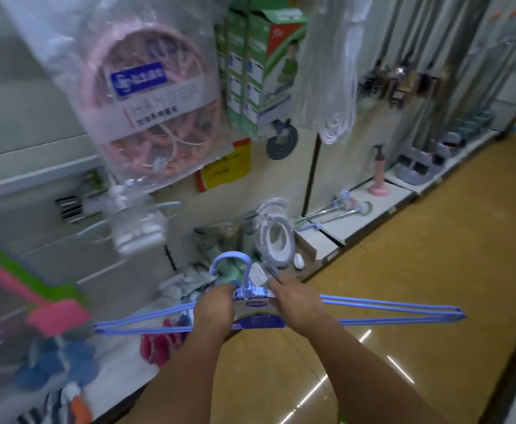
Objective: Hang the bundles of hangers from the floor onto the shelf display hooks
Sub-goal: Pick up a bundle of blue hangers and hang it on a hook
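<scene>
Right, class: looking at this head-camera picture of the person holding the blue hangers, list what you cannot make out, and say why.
- Number of hangers in the blue hanger bundle: stacked too closely, head view.
- Label on the bundle: print too small, partly covered by the left hand and right hand.
- Free display hook for it: shelves at left are motion-blurred.
- Pink and green item: blurred, cut by the left edge.

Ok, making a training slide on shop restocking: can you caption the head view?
Both hands, left hand and right hand, grip a blue hanger bundle before the shop shelving.

"HANGER" reads on the pink bagged rack (155,117).
</scene>
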